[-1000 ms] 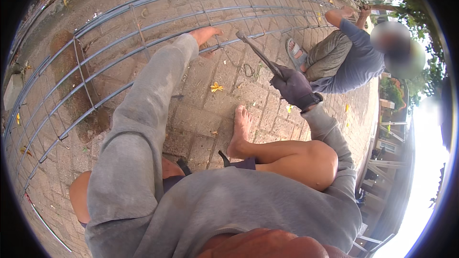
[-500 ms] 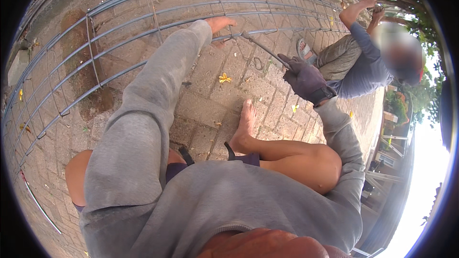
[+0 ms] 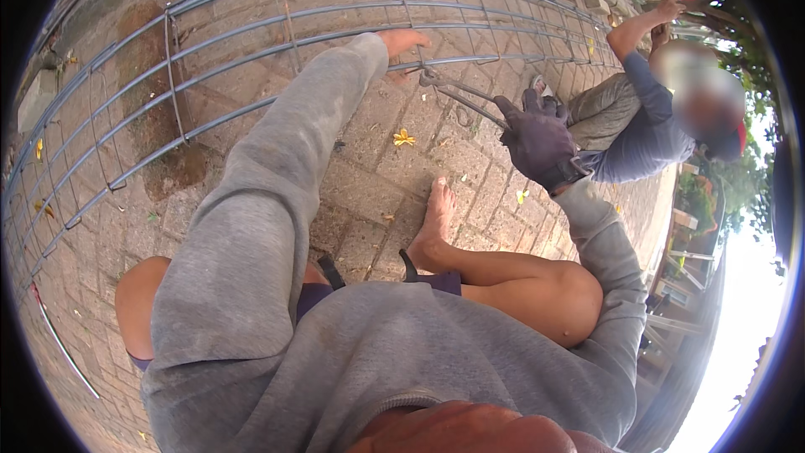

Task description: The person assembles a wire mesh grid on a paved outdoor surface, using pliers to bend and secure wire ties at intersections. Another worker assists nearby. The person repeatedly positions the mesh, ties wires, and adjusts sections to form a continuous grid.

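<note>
A long cage of grey steel bars point(image 3: 226, 122) with thin wire stirrups spans the far side. My bare left hand point(image 3: 404, 40) reaches to it and grips it near a stirrup; part of the fingers shows below the upper bar. My right hand point(image 3: 541, 138), in a dark glove, is closed around the handles of long pincers point(image 3: 459, 94). The handles stand apart, and the pincer head is at the nearest bar, close to my left hand. Whether the jaws hold a tie wire is too small to tell.
Another person point(image 3: 646, 109) in a blue top and a cap crouches at the right, one arm raised. A brown log-like shape point(image 3: 151, 75) lies beneath the cage. Yellow flowers point(image 3: 404, 138) dot the brick paving point(image 3: 360, 176). A thin rod point(image 3: 67, 348) lies at far left.
The pincer handles have spread apart, and the fingers of my right hand have opened wider around them. The pincer head stays by the bar. The whole view has shifted slightly.
</note>
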Demonstrator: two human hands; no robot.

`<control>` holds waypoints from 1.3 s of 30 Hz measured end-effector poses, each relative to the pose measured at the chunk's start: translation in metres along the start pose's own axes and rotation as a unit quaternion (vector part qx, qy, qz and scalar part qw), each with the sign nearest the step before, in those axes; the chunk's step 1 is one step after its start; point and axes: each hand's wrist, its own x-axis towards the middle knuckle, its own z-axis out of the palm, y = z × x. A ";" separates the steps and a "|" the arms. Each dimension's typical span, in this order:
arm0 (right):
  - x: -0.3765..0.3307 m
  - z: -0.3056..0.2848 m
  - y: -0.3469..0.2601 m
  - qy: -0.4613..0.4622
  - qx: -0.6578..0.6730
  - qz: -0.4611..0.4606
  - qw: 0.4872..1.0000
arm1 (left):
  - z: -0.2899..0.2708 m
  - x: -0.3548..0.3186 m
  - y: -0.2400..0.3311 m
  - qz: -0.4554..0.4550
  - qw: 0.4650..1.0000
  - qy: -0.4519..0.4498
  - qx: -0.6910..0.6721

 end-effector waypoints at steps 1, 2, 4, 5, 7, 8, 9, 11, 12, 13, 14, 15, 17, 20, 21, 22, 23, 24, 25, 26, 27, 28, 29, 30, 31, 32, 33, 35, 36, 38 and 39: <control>0.000 0.001 0.001 -0.003 0.000 -0.007 1.000 | -0.001 0.001 0.000 0.004 1.000 0.000 0.003; 0.000 0.003 0.002 -0.005 0.001 -0.014 1.000 | -0.001 0.001 0.000 0.007 1.000 -0.001 0.005; -0.001 0.009 0.004 -0.001 0.010 -0.007 1.000 | -0.002 0.002 0.001 0.010 1.000 0.000 0.010; -0.001 0.013 0.005 -0.003 0.018 -0.002 1.000 | -0.002 0.002 0.001 0.011 1.000 -0.001 0.006; -0.002 0.022 0.007 0.045 0.011 -0.021 0.999 | -0.002 0.002 0.002 -0.010 1.000 -0.003 0.006; -0.002 0.026 0.009 0.051 0.008 -0.018 0.999 | -0.002 0.002 0.003 -0.014 1.000 0.004 0.011; -0.002 0.029 0.012 0.062 0.022 -0.028 0.997 | -0.001 0.002 0.003 -0.015 1.000 0.003 0.017; -0.001 0.034 0.017 0.065 0.047 -0.033 0.996 | 0.000 0.000 0.004 -0.012 0.999 -0.006 0.030; 0.000 0.035 0.020 0.058 0.061 -0.036 0.996 | 0.001 -0.001 0.004 -0.012 0.999 -0.004 0.030; 0.000 0.037 0.022 0.064 0.075 -0.048 0.994 | 0.002 -0.003 0.005 -0.013 0.999 -0.002 0.031; 0.001 0.038 0.024 0.070 0.088 -0.060 0.992 | 0.003 -0.005 0.006 -0.019 0.999 0.009 0.026; 0.001 0.040 0.025 0.081 0.091 -0.065 0.990 | 0.003 -0.007 0.007 -0.025 1.000 0.012 0.006; 0.000 0.045 0.025 0.102 0.096 -0.076 0.987 | 0.003 -0.012 0.011 -0.040 0.998 0.011 -0.048; 0.001 0.057 0.018 -0.220 0.495 0.065 0.838 | 0.004 -0.020 0.016 -0.044 0.995 -0.005 -0.091; -0.006 0.063 0.015 -0.251 0.620 0.054 0.742 | 0.005 -0.021 0.017 -0.045 0.994 0.000 -0.096; -0.006 0.070 0.009 -0.288 0.665 0.068 0.686 | 0.005 -0.023 0.019 -0.042 0.995 0.001 -0.091; -0.010 0.074 0.009 -0.267 0.698 0.048 0.663 | 0.007 -0.024 0.019 -0.044 0.995 0.010 -0.087; -0.012 0.078 0.008 -0.253 0.720 0.036 0.645 | 0.008 -0.025 0.019 -0.047 0.995 0.019 -0.085; -0.011 0.083 0.006 -0.232 0.686 0.039 0.688 | 0.008 -0.025 0.020 -0.044 0.995 0.019 -0.087; -0.010 0.086 0.006 -0.211 0.662 0.021 0.719 | 0.009 -0.024 0.020 -0.043 0.995 0.017 -0.091; -0.009 0.088 0.007 -0.204 0.651 0.015 0.731 | 0.009 -0.024 0.020 -0.040 0.994 0.017 -0.098; -0.008 0.088 0.008 -0.233 0.693 0.009 0.682 | 0.009 -0.022 0.020 -0.049 0.995 0.011 -0.090; -0.006 0.086 0.011 -0.276 0.741 0.016 0.612 | 0.009 -0.021 0.019 -0.057 0.995 0.008 -0.086; -0.004 0.085 0.013 -0.329 0.779 0.017 0.534 | 0.008 -0.020 0.019 -0.064 0.994 0.006 -0.083; -0.003 0.081 0.018 -0.327 0.754 0.007 0.570 | 0.008 -0.019 0.018 -0.068 0.993 0.010 -0.091; -0.001 0.077 0.023 -0.291 0.664 -0.003 0.689 | 0.008 -0.018 0.018 -0.071 0.993 0.014 -0.097; -0.001 0.071 0.029 -0.259 0.557 -0.011 0.789 | 0.007 -0.016 0.019 -0.085 0.991 0.013 -0.101; -0.004 0.066 0.038 -0.141 0.236 0.070 0.959 | 0.007 -0.016 0.019 -0.095 0.990 0.010 -0.102; -0.003 0.065 0.040 -0.068 0.173 0.072 0.980 | 0.007 -0.016 0.019 -0.109 0.988 0.015 -0.107; -0.003 0.069 0.046 0.066 0.027 0.092 0.993 | 0.008 -0.020 0.018 -0.076 0.992 0.023 -0.096; -0.004 0.072 0.049 0.186 -0.045 0.016 0.981 | 0.009 -0.022 0.017 -0.057 0.993 0.037 -0.092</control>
